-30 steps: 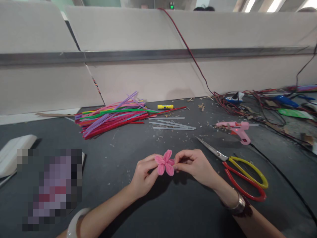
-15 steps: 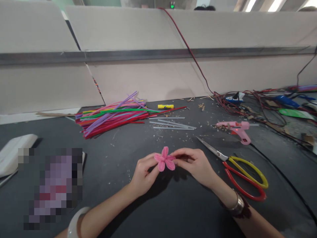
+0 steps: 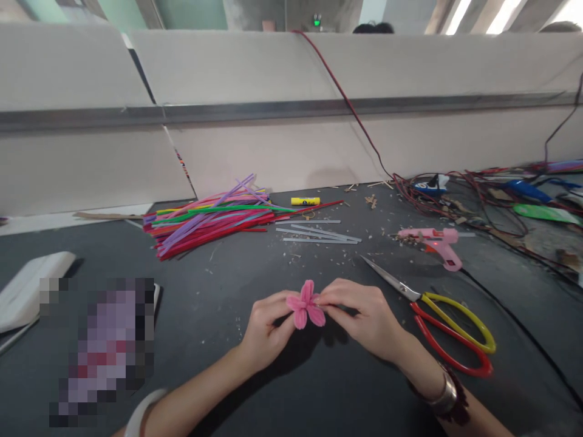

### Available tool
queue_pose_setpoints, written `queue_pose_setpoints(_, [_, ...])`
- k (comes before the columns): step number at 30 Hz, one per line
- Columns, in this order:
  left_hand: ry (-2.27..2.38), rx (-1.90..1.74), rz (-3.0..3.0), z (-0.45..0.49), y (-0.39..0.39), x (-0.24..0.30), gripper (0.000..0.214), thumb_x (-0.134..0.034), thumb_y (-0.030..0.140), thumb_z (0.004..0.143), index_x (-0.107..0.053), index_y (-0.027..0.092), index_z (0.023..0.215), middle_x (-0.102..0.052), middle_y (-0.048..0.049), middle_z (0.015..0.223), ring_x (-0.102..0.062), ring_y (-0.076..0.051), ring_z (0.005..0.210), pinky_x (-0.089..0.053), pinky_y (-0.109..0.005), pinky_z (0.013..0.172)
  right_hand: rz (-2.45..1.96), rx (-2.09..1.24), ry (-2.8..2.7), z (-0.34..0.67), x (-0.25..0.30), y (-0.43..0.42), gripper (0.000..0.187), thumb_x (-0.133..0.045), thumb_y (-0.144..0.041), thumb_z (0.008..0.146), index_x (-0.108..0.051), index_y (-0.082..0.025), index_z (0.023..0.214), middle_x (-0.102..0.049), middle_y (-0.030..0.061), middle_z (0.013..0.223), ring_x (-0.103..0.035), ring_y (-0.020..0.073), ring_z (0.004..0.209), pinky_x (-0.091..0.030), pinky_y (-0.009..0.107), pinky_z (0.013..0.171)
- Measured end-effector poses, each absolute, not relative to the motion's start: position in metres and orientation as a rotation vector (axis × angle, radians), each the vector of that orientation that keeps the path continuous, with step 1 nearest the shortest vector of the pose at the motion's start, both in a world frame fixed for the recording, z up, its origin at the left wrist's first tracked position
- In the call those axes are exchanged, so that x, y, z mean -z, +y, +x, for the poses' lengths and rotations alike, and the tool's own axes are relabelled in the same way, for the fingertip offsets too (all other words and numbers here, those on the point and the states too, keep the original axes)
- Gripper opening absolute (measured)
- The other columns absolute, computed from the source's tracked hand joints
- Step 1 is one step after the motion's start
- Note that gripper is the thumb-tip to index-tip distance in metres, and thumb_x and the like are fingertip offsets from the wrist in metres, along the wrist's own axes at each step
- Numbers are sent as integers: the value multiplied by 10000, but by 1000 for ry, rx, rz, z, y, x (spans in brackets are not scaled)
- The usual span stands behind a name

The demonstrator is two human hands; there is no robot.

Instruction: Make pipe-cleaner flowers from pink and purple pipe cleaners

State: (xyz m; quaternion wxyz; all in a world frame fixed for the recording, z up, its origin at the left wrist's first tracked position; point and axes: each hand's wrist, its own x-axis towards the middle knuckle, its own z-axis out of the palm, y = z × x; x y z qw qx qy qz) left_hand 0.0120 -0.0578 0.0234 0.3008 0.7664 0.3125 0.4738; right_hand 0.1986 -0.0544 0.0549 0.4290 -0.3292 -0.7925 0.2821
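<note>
A pink pipe-cleaner flower [image 3: 300, 303] with several looped petals is held up between my two hands, above the dark table. My left hand [image 3: 269, 331] is closed on its left side, thumb and fingers gripping behind the petals. On the other side, my right hand [image 3: 362, 312] pinches the right petal between thumb and fingertips. The flower's underside is hidden from me. Just right of my right hand lie scissors [image 3: 410, 294] with one yellow and one red handle, blades toward the back left.
A bundle of coloured pipe cleaners [image 3: 209, 221] lies at the back left, near clear glue sticks [image 3: 319, 232] and a yellow tube [image 3: 305, 201]. The pink glue gun [image 3: 437, 240] rests at right with its black cord. Tangled wires [image 3: 460, 194] run along the partition; a white box-like object [image 3: 34, 291] sits far left.
The whole view has tilted up slightly, so things sit lower. My right fingers have shifted onto the flower's right petal, and the flower is turned a little.
</note>
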Motion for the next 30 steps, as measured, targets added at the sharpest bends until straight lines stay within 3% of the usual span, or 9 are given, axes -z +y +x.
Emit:
queue_pose_setpoints(7, [820, -1239, 2025, 13, -61, -26, 179, -513, 128, 806, -681, 171, 853, -680, -72, 839, -611, -153, 732, -470, -239, 657, -922, -783, -1957, 200, -59, -56, 227, -567, -202, 794, -641, -248, 1003, -665, 19, 822, -600, 133, 727, -476, 241, 671])
queue_pose_setpoints(14, [812, -1194, 2048, 13, -62, -32, 185, -512, 122, 807, -676, 172, 874, -677, -63, 798, -600, -138, 688, -455, -223, 632, -947, -912, -1905, 201, -62, -55, 152, -605, -219, 774, -686, -251, 899, -679, -2, 780, -615, 116, 699, -469, 205, 652])
queue_pose_setpoints(25, [763, -1090, 2026, 13, -63, -41, 192, -516, 94, 796, -673, 162, 881, -667, -73, 835, -590, -137, 732, -443, -229, 684, -893, -858, -1979, 203, -66, -56, 151, -579, -194, 794, -682, -235, 897, -680, 8, 811, -617, 121, 728, -476, 217, 674])
queue_pose_setpoints(30, [782, -1073, 2019, 13, -64, -46, 186, -499, 114, 809, -676, 158, 847, -649, -58, 758, -571, -135, 694, -432, -226, 657, -889, -856, -1996, 203, -71, -57, 141, -581, -174, 791, -681, -225, 876, -678, 7, 818, -612, 115, 744, -468, 216, 694])
